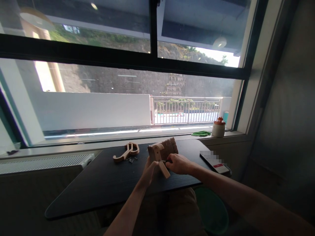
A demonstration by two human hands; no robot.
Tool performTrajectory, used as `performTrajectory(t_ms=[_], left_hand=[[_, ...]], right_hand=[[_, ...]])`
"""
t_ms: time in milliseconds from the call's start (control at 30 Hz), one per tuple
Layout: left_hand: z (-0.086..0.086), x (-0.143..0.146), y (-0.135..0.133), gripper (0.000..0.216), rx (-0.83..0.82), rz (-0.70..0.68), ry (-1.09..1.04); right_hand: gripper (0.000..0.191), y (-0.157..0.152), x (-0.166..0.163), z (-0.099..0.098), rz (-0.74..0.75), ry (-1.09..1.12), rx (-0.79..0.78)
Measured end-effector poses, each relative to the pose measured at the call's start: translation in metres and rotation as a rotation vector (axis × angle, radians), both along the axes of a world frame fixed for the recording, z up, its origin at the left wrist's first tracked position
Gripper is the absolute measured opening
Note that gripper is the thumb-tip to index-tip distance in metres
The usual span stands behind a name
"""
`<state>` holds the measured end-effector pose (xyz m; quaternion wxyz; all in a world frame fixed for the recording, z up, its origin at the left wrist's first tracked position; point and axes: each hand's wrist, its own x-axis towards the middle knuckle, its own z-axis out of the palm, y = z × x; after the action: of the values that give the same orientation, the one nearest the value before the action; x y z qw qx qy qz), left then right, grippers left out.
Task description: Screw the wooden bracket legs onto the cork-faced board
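My left hand (149, 172) is closed around the near left side of a brown, rough-edged wooden piece (169, 146), tilted up above the table. A pale curved wooden bracket (157, 154) with dark holes lies against its end, and its straight leg points down to the right. In my right hand (179, 164) is what looks like a screwdriver (168, 161), mostly hidden by the fingers, with its thin shaft aimed at the bracket. Whether the tip sits in a screw is too small to tell. A second pale wooden bracket (133, 149) lies at the left, beside several loose screws (131, 160).
All this is at a dark table (98, 186) with a rounded left corner. A flat box (215, 162) lies at its right edge. On the windowsill are a white jar (218, 127) with an orange lid and a green cloth (200, 133). A radiator (49, 164) stands left; a green bin (211, 209) sits below.
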<state>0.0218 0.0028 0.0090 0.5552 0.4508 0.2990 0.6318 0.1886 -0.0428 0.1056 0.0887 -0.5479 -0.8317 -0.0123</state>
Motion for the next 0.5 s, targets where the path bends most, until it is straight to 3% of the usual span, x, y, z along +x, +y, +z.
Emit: performTrajectory(t_ms=[133,233,500], left_hand=[[-0.001,-0.001,0.001,0.041,0.014,-0.022,0.003],[0.000,0.000,0.000,0.038,0.009,-0.025,-0.004],[0.005,0.003,-0.004,0.025,-0.021,-0.027,-0.016]], right_hand=[[0.040,-0.009,0.003,0.012,0.035,0.004,0.037],[0.024,-0.018,0.004,0.017,0.054,-0.036,0.099],[0.019,-0.022,-0.005,0.006,0.056,-0.072,0.107]])
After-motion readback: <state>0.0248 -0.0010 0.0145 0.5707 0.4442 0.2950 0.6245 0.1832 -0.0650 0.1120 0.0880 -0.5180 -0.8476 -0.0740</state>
